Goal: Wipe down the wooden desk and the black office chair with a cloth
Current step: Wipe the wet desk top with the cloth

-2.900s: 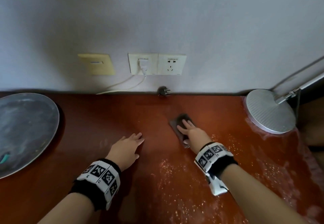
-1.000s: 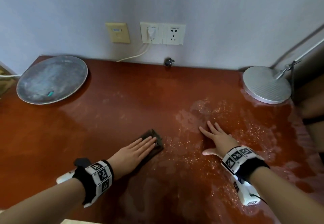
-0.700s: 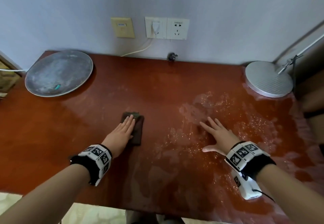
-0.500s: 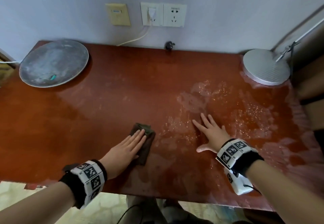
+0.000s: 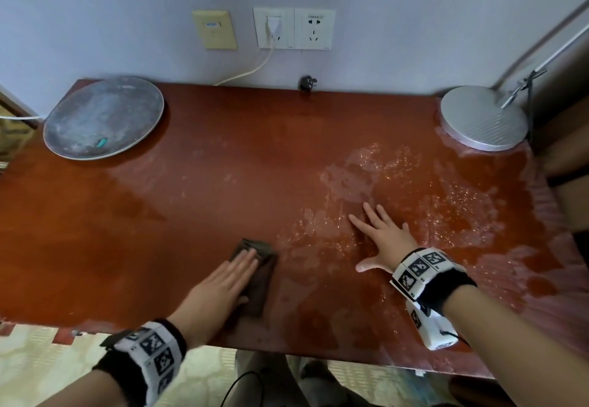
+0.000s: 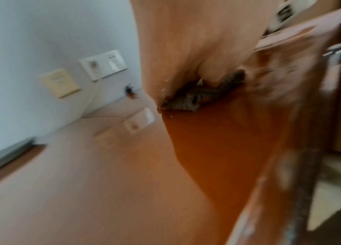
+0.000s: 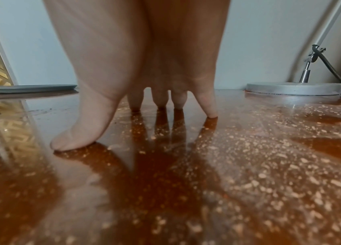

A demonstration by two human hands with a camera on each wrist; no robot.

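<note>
**Left hand on the cloth, right hand braced on the wet desk**

Near the desk's front edge, the left hand [image 5: 220, 285] lay flat with straight fingers pressing the dark cloth [image 5: 259, 274] onto the wooden desk [image 5: 197, 196]. Beside it, apart from the cloth, the right hand [image 5: 384, 240] rested spread on the wet, speckled patch, fingertips [image 7: 209, 107] touching the wood, gripping nothing. Farther back stood a round grey tray [image 5: 102, 118] at the left corner and a lamp base [image 5: 481, 118] at the right. Wall sockets [image 5: 294, 28] sat above.
</note>
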